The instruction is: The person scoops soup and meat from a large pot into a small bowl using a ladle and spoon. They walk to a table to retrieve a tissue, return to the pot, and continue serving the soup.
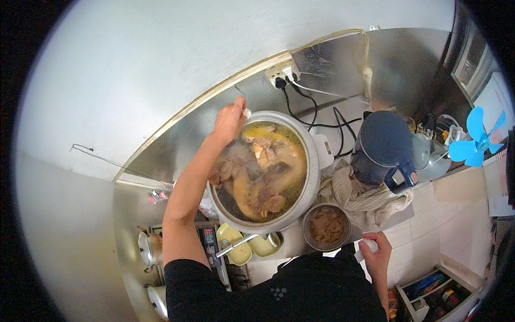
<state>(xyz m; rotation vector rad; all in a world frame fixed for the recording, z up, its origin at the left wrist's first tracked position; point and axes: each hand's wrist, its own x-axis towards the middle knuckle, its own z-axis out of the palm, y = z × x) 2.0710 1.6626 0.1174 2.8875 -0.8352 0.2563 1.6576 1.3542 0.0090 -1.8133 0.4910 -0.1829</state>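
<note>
A large round metal pot (309,201) holds cloudy, steaming broth with big pieces of meat (241,193). My left hand (230,120) is over the pot's far left rim, fingers pinched around a small white wad, perhaps tissue (247,114). Low on the right, my right hand (376,251) grips a white object, perhaps folded tissue or cloth (368,246), beside a small metal bowl of brown liquid (326,226). That bowl stands just in front of the pot. Two yellow-green dishes (234,244) lie at the pot's near side, with a metal handle (237,244) across them.
To the right stand a dark blue electric kettle (384,141) and a crumpled knitted cloth (362,197). Black cords (316,116) run from a wall socket (280,74) behind the pot. A blue-bladed fan (478,139) is at far right; lidded pots (149,247) stand lower left.
</note>
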